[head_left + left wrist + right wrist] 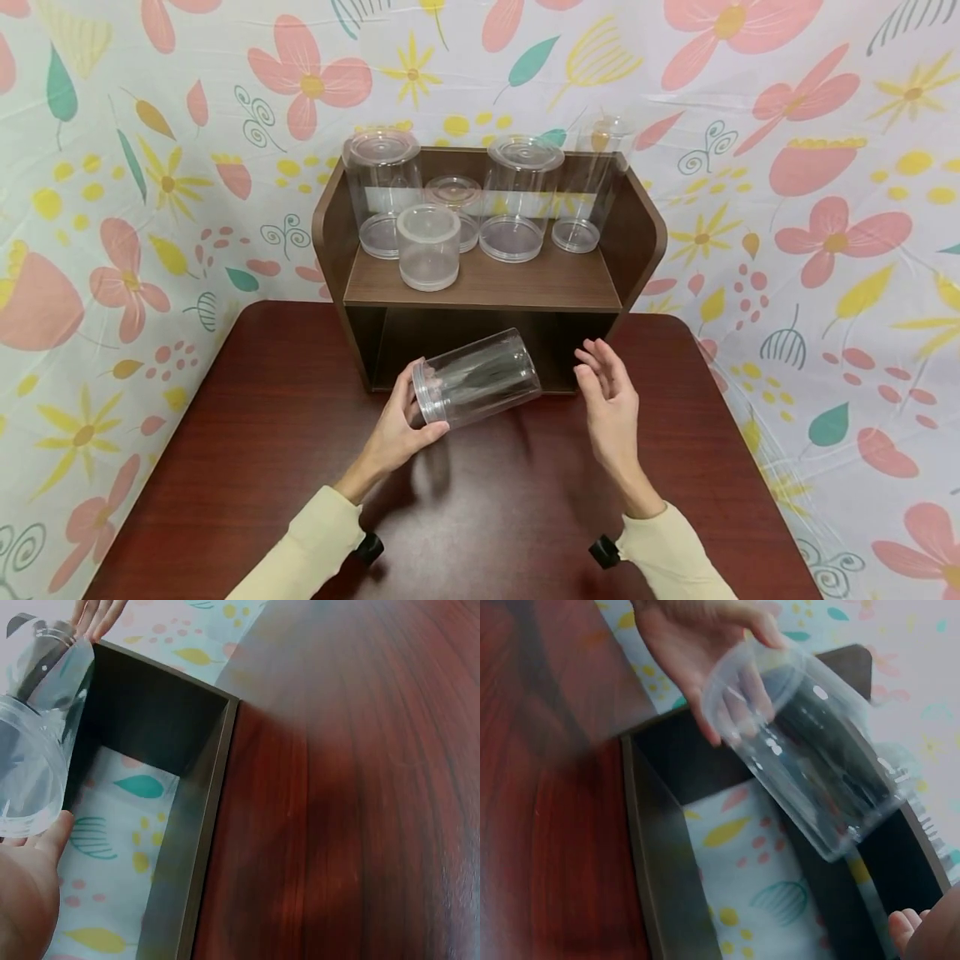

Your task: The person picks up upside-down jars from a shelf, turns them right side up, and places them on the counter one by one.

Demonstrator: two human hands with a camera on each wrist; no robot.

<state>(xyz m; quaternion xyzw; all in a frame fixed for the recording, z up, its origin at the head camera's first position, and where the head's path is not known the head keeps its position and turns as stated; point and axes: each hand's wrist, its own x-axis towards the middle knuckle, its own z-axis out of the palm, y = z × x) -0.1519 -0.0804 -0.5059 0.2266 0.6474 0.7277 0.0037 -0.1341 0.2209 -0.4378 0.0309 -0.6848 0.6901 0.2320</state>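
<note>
My left hand [397, 429] grips a clear plastic jar [480, 377] around its ridged lid end, thumb below and fingers above. The jar lies tilted in the air in front of the shelf's lower opening, its base pointing right and slightly up. In the right wrist view the same jar [832, 765] runs down and right from the left hand's fingers [757, 694]. My right hand [611, 408] is apart from the jar, off its base end, with fingers loosely extended and nothing in them.
A brown two-tier shelf [480, 287] stands at the back of the dark red table [225, 467]. Its upper board bears several clear jars, including a tall one [521, 200], a slim one [588, 192] and a short frosted one [429, 250] in front. A flowered cloth [832, 242] hangs behind.
</note>
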